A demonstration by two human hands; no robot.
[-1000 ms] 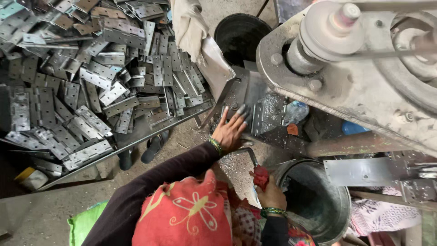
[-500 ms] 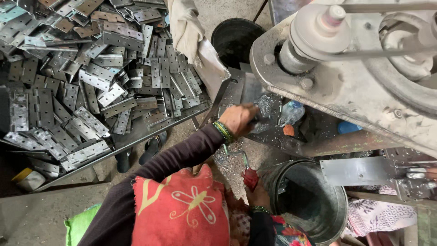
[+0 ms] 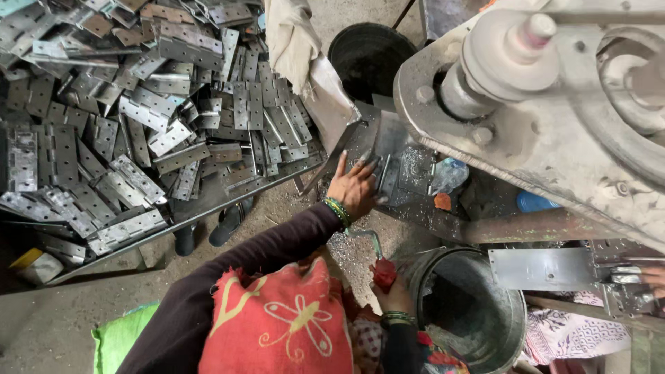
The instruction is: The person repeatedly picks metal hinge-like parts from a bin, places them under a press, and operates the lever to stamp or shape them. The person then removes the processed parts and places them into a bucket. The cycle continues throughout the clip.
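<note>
My left hand (image 3: 355,187) reaches forward under the press machine (image 3: 554,118). Its fingers lie over a grey metal hinge plate (image 3: 389,173) on the machine bed, thumb raised, holding it down. Green bangles circle that wrist. My right hand (image 3: 393,294) is low and close to my body, closed around the red-wrapped grip (image 3: 383,272) of a bent metal lever (image 3: 366,237). Metal shavings are scattered on the bed around the plate. A red patterned cloth (image 3: 277,318) covers my lap.
A big heap of hinge plates (image 3: 138,125) fills a tray at the left. A black bucket (image 3: 370,55) stands behind the bed, a metal bucket (image 3: 478,312) at my right. Dark sandals (image 3: 228,221) lie on the floor. Another person's hand (image 3: 651,277) shows at the right edge.
My left hand curled up, then stretched its fingers out again over the hinge plate. My right hand stayed on the red grip, which shifted slightly.
</note>
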